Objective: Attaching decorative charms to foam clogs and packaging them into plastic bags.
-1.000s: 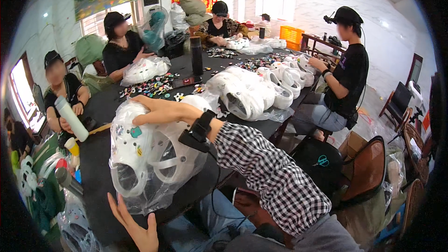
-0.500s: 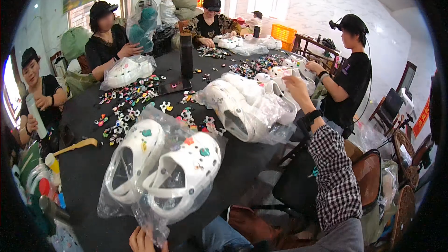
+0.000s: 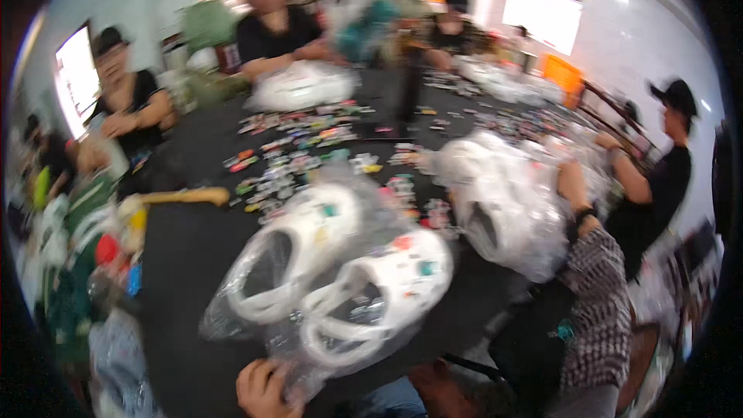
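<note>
A pair of white clogs (image 3: 422, 271) lies in a clear plastic bag (image 3: 224, 321) on the black table in front of me. Small coloured charms sit on the clogs' toes. My left hand (image 3: 263, 387), at the near table edge, is closed on the gathered end of this bag. Farther right, another heap of bagged white clogs (image 3: 495, 178) lies on the table. My right hand (image 3: 573, 186) reaches out beside that heap's right side. Motion blur smears its fingers, so I cannot tell whether it grips the plastic.
Loose colourful shoe charms (image 3: 302, 147) are strewn across the table (image 3: 186, 263). A dark upright cylinder (image 3: 408, 97) stands mid-table. At the left edge lies a yellow wooden-looking handle (image 3: 186, 197). Several people work around the table, one (image 3: 669, 162) close to my right hand. An orange crate (image 3: 563, 77) stands behind.
The whole view has swung left, shifting the scene rightward and blurring it. My left hand stays at the bag's end; my right arm remains stretched toward the right-hand clogs.
</note>
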